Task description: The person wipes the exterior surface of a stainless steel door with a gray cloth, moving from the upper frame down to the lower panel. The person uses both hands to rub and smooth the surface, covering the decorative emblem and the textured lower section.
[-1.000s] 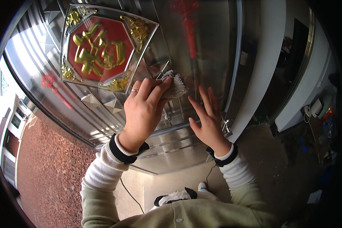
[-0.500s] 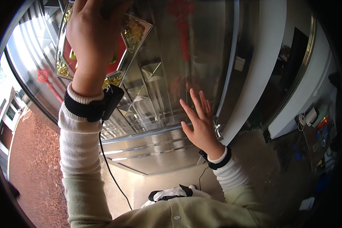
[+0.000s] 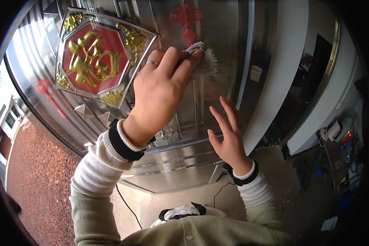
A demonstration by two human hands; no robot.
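While left hand holds cloth, metal door gleams above pale floor.

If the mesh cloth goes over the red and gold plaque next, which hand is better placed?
Probably the left hand: it holds the pale mesh cloth and is nearer the plaque. The right hand is open, holds nothing, and sits farther off to the right.
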